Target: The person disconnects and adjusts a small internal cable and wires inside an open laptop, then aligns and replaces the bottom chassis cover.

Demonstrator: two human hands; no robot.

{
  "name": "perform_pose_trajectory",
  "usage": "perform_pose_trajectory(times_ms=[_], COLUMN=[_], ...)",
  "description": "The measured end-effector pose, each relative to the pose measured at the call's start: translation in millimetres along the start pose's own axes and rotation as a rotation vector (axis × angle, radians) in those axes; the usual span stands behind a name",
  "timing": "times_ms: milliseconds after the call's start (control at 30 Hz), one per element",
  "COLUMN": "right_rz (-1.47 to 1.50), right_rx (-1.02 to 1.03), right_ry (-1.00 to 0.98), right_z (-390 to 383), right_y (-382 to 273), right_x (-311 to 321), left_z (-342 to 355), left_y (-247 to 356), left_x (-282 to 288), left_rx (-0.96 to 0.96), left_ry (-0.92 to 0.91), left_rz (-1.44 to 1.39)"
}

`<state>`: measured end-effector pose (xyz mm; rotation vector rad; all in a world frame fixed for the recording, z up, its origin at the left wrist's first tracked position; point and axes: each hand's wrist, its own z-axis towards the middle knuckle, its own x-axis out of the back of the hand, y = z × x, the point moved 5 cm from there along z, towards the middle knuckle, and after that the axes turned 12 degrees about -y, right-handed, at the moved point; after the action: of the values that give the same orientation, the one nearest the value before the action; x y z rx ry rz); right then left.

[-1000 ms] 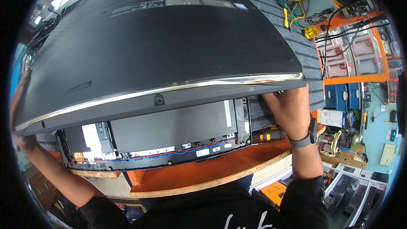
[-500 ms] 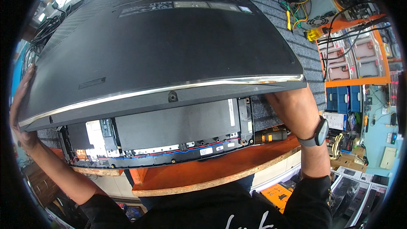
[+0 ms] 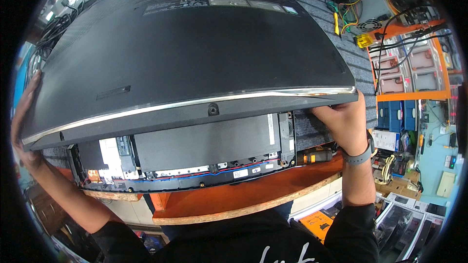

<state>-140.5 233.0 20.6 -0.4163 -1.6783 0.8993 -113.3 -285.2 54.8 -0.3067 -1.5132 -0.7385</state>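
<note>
A large black laptop bottom cover [image 3: 214, 48] is held tilted above an opened laptop [image 3: 165, 184], outer face up. Its near edge has a shiny strip and a screw hole. My left hand [image 3: 27, 117] is closed around the cover's left edge, with part of the fingers behind it. My right hand [image 3: 345, 117] grips the near right corner, its fingers partly hidden underneath. Below the cover's near edge, the laptop shows a flat dark battery [image 3: 204, 142] and red and blue wires along its front. The cover hides the rest of the laptop.
Underneath lies a grey ribbed mat [image 3: 363, 75] on an orange bench [image 3: 253, 192]. A black and orange screwdriver handle [image 3: 317, 156] rests right of the laptop. Coloured wires, a yellow-handled tool [image 3: 336, 23] and a yellow connector [image 3: 364, 41] lie at the far right. Black cables [image 3: 56, 31] are bunched far left.
The cover has shifted slightly to the right. My right hand has turned at the wrist, and its thumb side now shows at the near right corner. My left hand keeps its hold.
</note>
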Motion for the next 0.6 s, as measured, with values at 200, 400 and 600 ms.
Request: perform_pose_trajectory(times_ms=[200,400,600], right_rz=[-0.019,-0.136,-0.176], right_rx=[-0.024,0.092,0.097], right_ry=[0.022,0.057,0.065], right_z=[1,4,5], right_y=[2,3,4], right_x=[0,1,1], left_z=[4,-3,-1], left_y=[6,-3,-5], left_x=[-1,1,2], left_rx=[-0.009,-0.008,-0.023], left_ry=[-0.009,-0.031,-0.075], left_rz=[0.024,0.053,0.061])
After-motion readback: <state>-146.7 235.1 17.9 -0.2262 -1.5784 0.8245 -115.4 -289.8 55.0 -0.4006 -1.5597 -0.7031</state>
